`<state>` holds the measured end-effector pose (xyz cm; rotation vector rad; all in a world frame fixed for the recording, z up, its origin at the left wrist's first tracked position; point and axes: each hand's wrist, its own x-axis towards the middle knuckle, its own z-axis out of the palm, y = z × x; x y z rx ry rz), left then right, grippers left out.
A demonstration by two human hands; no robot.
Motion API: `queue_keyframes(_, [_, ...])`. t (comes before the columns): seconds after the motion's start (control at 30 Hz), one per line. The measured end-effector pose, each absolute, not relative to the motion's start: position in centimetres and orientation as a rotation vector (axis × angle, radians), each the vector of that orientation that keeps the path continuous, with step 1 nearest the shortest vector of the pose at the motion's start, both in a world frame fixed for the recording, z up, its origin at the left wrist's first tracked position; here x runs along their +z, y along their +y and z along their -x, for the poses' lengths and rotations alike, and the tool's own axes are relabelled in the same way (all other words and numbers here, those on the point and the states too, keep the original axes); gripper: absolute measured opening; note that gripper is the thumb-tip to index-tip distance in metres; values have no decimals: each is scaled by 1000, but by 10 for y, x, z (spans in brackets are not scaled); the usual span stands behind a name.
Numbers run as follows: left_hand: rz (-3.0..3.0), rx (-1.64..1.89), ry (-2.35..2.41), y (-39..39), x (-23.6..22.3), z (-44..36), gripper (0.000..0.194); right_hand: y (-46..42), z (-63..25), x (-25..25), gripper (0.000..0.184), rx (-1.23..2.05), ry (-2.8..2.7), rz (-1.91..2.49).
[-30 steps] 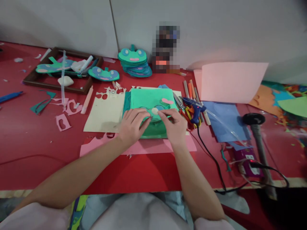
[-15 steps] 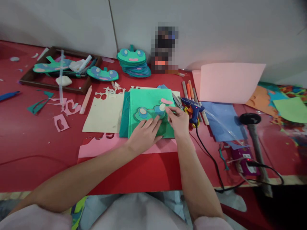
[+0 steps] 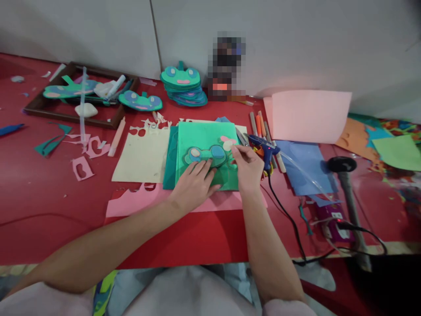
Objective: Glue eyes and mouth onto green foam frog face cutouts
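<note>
A green frog-face cutout (image 3: 206, 154) with blue eye discs lies on a stack of green sheets (image 3: 204, 131). Its left eye carries a pale oval; its right eye is plain blue. My left hand (image 3: 194, 182) rests flat with fingers spread, the fingertips on the cutout's lower edge. Between thumb and fingertips, my right hand (image 3: 248, 166) pinches a small cream paper disc (image 3: 227, 145), held just right of the frog face. Partly behind that disc lies a pink mouth-shaped piece (image 3: 225, 138).
A blue glue gun (image 3: 268, 149) lies right of the stack, near markers (image 3: 259, 125) and scissors. Finished frog faces (image 3: 180, 79) are piled at the back. A brown wooden frame (image 3: 36, 107) is at left. Pink sheets (image 3: 309, 114), a blue sheet (image 3: 305, 171) and a black-headed mallet (image 3: 342, 164) are at right.
My left hand came down and flattened onto the frog cutout's lower edge. My right hand moved right with the cream disc, away from the face, uncovering the eyes.
</note>
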<state>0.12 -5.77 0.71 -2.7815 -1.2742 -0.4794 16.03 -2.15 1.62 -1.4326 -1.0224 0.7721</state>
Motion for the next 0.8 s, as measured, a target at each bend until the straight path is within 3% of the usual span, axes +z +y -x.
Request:
queue_keyframes(0.17, [2740, -495, -1257, -56, 7, 1, 40, -25, -152, 14, 25, 991, -833, 1277])
queue_keyframes(0.8, [2887, -579, -1014, -55, 9, 27, 28, -25, -161, 20, 26, 1233, -678, 1271])
